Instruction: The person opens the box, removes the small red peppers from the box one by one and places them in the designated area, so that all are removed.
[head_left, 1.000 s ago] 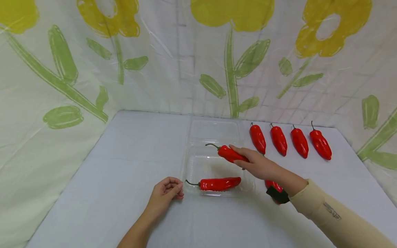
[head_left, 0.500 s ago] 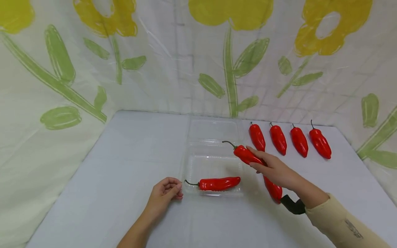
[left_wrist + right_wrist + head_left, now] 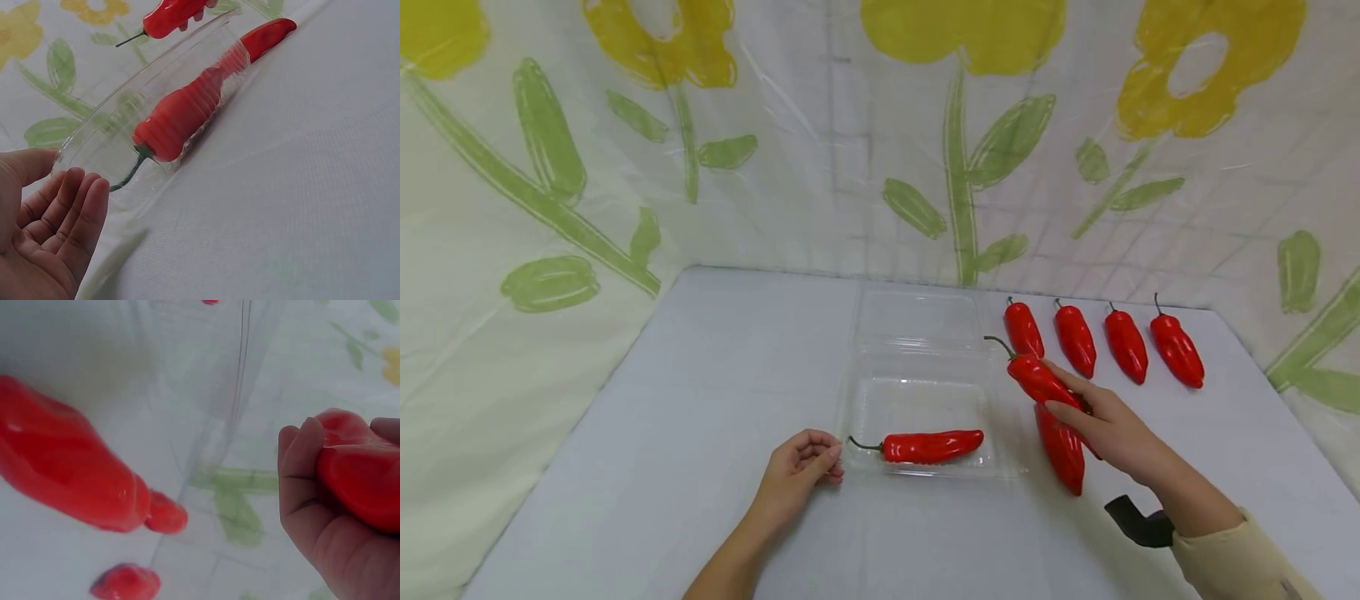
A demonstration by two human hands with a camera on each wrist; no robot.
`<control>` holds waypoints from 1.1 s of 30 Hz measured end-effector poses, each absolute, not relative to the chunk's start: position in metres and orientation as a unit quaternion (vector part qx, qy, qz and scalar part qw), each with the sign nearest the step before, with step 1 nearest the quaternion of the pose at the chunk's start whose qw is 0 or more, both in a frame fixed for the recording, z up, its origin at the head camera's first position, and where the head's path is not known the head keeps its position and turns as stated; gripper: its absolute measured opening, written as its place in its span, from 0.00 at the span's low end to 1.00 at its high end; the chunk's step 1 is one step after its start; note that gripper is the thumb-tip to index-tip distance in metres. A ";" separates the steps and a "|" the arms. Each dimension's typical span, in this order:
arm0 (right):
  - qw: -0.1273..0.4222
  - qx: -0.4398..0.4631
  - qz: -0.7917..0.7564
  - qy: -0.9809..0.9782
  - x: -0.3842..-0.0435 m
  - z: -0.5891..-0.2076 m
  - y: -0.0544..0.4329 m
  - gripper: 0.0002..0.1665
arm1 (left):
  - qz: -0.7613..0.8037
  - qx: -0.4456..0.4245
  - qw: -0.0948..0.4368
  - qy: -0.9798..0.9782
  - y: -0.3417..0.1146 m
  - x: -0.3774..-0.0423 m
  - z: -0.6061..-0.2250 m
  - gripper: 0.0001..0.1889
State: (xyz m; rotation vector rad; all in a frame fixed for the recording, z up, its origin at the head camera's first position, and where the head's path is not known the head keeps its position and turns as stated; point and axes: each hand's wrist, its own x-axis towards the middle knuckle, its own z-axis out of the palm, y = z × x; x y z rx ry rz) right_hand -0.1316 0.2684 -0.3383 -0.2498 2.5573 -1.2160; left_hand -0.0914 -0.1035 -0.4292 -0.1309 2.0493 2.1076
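My right hand [image 3: 1108,425] grips a red pepper [image 3: 1037,377] with a curved green stem pointing left. It holds the pepper above the table, to the right of a clear plastic container [image 3: 917,408]. In the right wrist view, fingers and thumb wrap the red pepper [image 3: 359,481]. Another red pepper [image 3: 931,447] lies crosswise along the container's near side, its stem toward my left hand [image 3: 805,458]. That hand stays at the container's left edge, fingers loosely bent. In the left wrist view, the thumb touches the clear rim [image 3: 69,147].
The container's clear lid [image 3: 919,317] lies open behind it. Just below my right hand's pepper, a red pepper [image 3: 1062,454] lies on the white table [image 3: 715,350]. Several red peppers [image 3: 1125,346] stand in a row at the back right. A flower-printed curtain [image 3: 790,167] hangs behind.
My right hand has carried its pepper right and slightly toward me, from over the container to beside it. My left hand and the pepper in the container have not moved.
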 end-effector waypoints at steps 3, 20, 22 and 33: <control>0.139 -0.065 -0.430 0.890 -0.129 -0.338 0.276 0.39 | 0.713 -0.043 0.099 0.693 -0.103 -0.091 -0.430 0.13; 0.124 0.019 -0.455 0.881 -0.124 -0.355 0.300 0.40 | 0.717 -0.043 0.105 0.688 -0.102 -0.093 -0.431 0.13; 0.125 0.034 -0.456 0.881 -0.123 -0.358 0.304 0.40 | 0.717 -0.042 0.105 0.688 -0.101 -0.093 -0.431 0.12; 0.141 0.106 -0.486 0.856 -0.119 -0.372 0.323 0.42 | 0.713 -0.046 0.104 0.692 -0.102 -0.092 -0.430 0.12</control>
